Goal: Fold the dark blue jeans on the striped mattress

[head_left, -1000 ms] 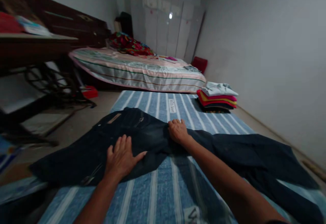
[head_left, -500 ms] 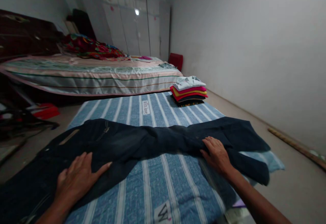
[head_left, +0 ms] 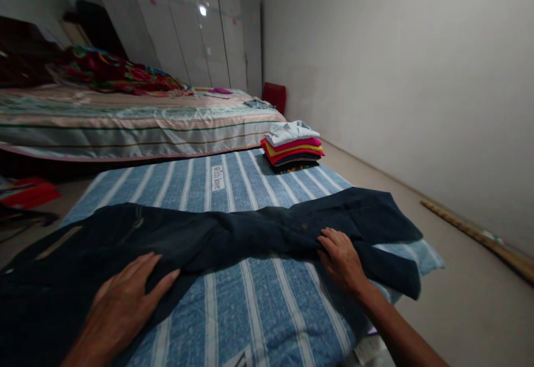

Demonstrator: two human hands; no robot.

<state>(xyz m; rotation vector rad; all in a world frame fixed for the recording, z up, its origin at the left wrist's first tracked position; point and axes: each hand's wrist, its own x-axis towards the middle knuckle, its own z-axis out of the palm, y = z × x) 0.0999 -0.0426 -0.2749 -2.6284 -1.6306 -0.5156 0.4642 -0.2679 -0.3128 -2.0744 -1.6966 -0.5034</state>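
Dark blue jeans [head_left: 233, 233] lie stretched across a blue-and-white striped cloth [head_left: 250, 311], waist part to the left and leg ends to the right. My left hand [head_left: 129, 294] rests open on the near side of the upper part, thumb spread from the fingers. Farther right, my right hand [head_left: 340, 253] lies on the near edge of the legs, fingers extended over the fabric and thumb apart. The two leg ends fan apart at the right edge of the surface. Wrinkles bunch the middle of the jeans.
Behind the jeans stands a stack of folded clothes [head_left: 292, 150], white on top. A bed with a striped spread [head_left: 167, 128] and a red floral blanket [head_left: 112, 72] is beyond. A wooden pole [head_left: 475, 236] lies on the floor by the right wall.
The view has turned right, so the scene shifts left. A dark strip of fabric hanging below my right hand is no longer seen there. Both hands remain on the jeans.
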